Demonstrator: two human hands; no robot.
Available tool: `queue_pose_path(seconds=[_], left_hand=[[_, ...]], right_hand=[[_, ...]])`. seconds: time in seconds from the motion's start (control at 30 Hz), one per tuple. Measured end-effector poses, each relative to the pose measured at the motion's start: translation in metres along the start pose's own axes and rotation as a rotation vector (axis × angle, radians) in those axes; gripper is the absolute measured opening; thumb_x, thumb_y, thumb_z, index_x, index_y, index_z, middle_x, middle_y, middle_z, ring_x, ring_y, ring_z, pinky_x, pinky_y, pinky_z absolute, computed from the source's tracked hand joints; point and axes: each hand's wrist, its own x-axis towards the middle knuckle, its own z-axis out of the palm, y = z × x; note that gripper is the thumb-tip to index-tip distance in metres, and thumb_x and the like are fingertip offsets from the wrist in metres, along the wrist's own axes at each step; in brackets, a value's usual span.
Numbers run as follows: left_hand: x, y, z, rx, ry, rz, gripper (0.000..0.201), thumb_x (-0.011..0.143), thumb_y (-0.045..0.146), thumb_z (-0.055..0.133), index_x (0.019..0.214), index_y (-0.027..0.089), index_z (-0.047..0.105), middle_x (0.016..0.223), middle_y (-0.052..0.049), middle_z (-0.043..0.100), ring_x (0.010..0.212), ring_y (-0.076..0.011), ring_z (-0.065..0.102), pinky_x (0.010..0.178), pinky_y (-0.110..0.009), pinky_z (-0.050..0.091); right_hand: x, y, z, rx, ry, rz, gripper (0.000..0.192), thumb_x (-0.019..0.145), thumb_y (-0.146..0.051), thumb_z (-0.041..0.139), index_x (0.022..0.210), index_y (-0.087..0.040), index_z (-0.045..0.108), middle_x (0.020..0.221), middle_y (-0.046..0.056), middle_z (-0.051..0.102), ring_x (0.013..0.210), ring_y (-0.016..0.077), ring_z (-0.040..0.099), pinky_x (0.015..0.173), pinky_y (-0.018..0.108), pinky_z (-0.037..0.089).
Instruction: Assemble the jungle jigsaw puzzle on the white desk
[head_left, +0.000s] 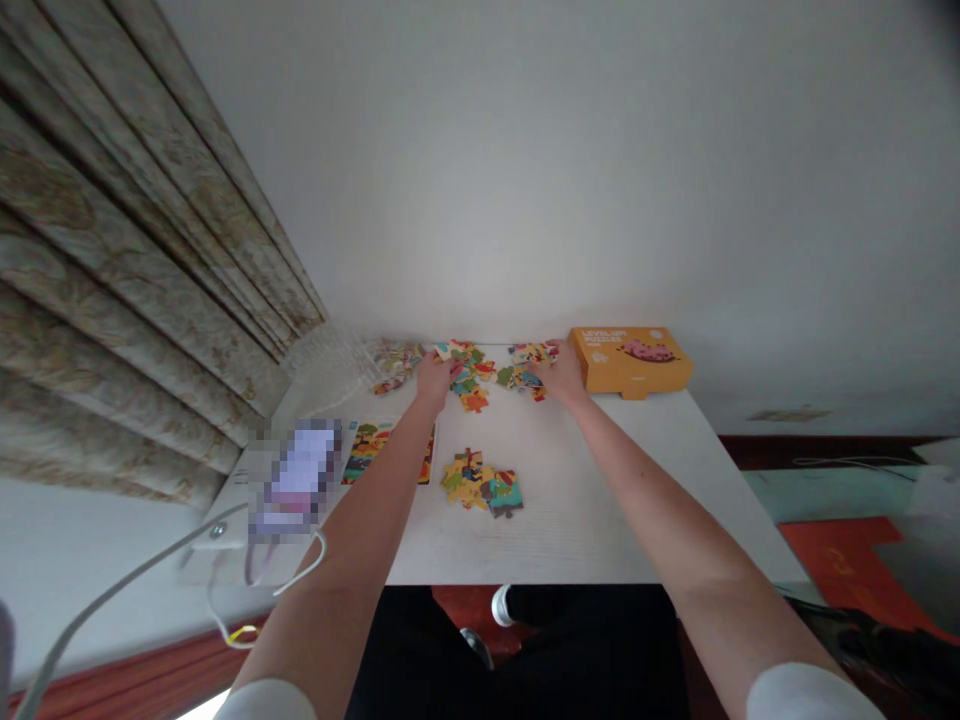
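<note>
Along the back of the white table (570, 520): loose puzzle pieces, spread in two heaps near the wall (570, 200), mostly yellow, orange, green and blue.
Middle heap (474, 402): beside the left hand, with an orange piece at its near edge.
Right heap (532, 352): at the right hand, between it and the middle heap.
Left hand (435, 375): reaching to the left edge of the middle heap, fingers bent; cannot tell whether they hold a piece.
Right hand (561, 375): over the right side of its heap, just beside the box, fingers extended among the pieces; cannot tell whether any is gripped.
Front cluster (484, 482): puzzle pieces close together, between the two forearms, yellow at left, teal at right.
Picture card (365, 442): colourful, flat, partly hidden by the left forearm.
Orange box (637, 360): back right, lettered "LEVEL UP! PUZZLES", with a pink shape on it.
Clear plastic bag (326, 365): back left; more pieces show at its right end, inside or beneath, cannot tell which.
Phone (296, 475): left edge, pixelated, near a white cable (112, 590).
Curtain (112, 250): patterned, hanging at left.
</note>
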Motion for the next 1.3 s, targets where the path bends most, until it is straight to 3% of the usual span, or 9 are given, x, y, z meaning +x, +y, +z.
queue_pose_path(seconds=[0.17,0.33,0.47,0.57,0.63,0.77,0.87,1.13,1.3], left_hand=[[0.015,-0.001,0.009,0.088,0.044,0.043,0.044,0.091,0.006,0.067,0.132,0.014,0.056,0.091,-0.008,0.075,0.079,-0.016,0.077,0.081,-0.028,0.063],[0.027,0.006,0.01,0.407,0.108,0.202,0.044,0.096,0.011,0.061,0.138,0.016,0.051,0.097,-0.009,0.074,0.075,-0.0157,0.076,0.076,-0.029,0.062],[0.025,0.018,0.0,0.892,0.218,0.379,0.037,0.095,0.016,0.064,0.131,0.014,0.055,0.11,-0.017,0.072,0.104,-0.0277,0.073,0.095,-0.043,0.057],[0.016,0.022,-0.004,1.101,0.26,0.507,0.038,0.094,0.016,0.063,0.131,0.012,0.056,0.133,-0.025,0.061,0.131,-0.0378,0.058,0.111,-0.053,0.046],[0.009,0.02,-0.002,1.211,0.175,0.593,0.034,0.095,0.015,0.058,0.129,0.013,0.059,0.139,-0.024,0.057,0.136,-0.0388,0.053,0.115,-0.054,0.041],[0.0,0.007,0.011,1.447,-0.295,0.733,0.037,0.095,0.015,0.052,0.13,0.016,0.063,0.141,-0.02,0.06,0.136,-0.0346,0.053,0.118,-0.051,0.038],[0.0,-0.003,0.019,1.542,-0.509,0.747,0.047,0.094,0.017,0.053,0.14,0.019,0.06,0.151,-0.017,0.055,0.143,-0.0325,0.048,0.123,-0.051,0.031],[0.009,0.001,0.028,1.705,-0.66,0.62,0.063,0.088,0.024,0.059,0.15,0.026,0.055,0.165,-0.014,0.043,0.152,-0.0334,0.038,0.126,-0.061,0.018],[0.009,-0.001,0.035,1.65,-0.777,0.67,0.068,0.08,0.031,0.07,0.148,0.03,0.058,0.163,-0.011,0.047,0.152,-0.0363,0.038,0.128,-0.062,0.014]], right_hand=[[-0.049,-0.002,0.004,-0.088,-0.14,-0.225,0.05,0.083,-0.033,0.076,0.129,-0.021,0.06,0.13,0.013,0.063,0.12,0.0303,0.058,0.101,0.043,0.049],[-0.056,-0.017,0.016,-0.262,-0.14,-0.112,0.044,0.092,-0.035,0.067,0.135,-0.024,0.06,0.14,0.016,0.059,0.127,0.0357,0.053,0.099,0.05,0.048],[-0.041,-0.01,0.015,-0.252,-0.053,0.013,0.04,0.096,-0.027,0.055,0.136,-0.023,0.061,0.146,0.016,0.058,0.131,0.036,0.05,0.102,0.054,0.045],[-0.039,-0.002,0.015,-0.249,-0.032,0.012,0.046,0.096,-0.016,0.044,0.138,-0.023,0.061,0.156,0.014,0.051,0.138,0.0343,0.045,0.107,0.054,0.043],[-0.043,0.001,0.016,-0.259,-0.036,-0.004,0.047,0.096,-0.016,0.043,0.14,-0.023,0.06,0.159,0.014,0.048,0.141,0.0332,0.044,0.108,0.053,0.041],[-0.051,-0.001,0.018,-0.308,-0.055,-0.022,0.044,0.1,-0.035,0.053,0.141,-0.02,0.059,0.16,0.018,0.047,0.139,0.0346,0.048,0.11,0.052,0.038],[-0.054,-0.004,0.017,-0.324,-0.066,-0.029,0.043,0.099,-0.037,0.056,0.138,-0.021,0.061,0.153,0.017,0.054,0.134,0.034,0.052,0.108,0.05,0.04],[-0.078,0.003,0.006,-0.352,-0.1,-0.22,0.024,0.101,-0.033,0.055,0.112,-0.021,0.073,0.134,0.014,0.066,0.119,0.0313,0.059,0.099,0.044,0.044],[-0.083,0.006,0.003,-0.344,-0.124,-0.251,0.019,0.1,-0.031,0.058,0.103,-0.022,0.075,0.119,0.012,0.07,0.112,0.0298,0.061,0.098,0.042,0.045]])
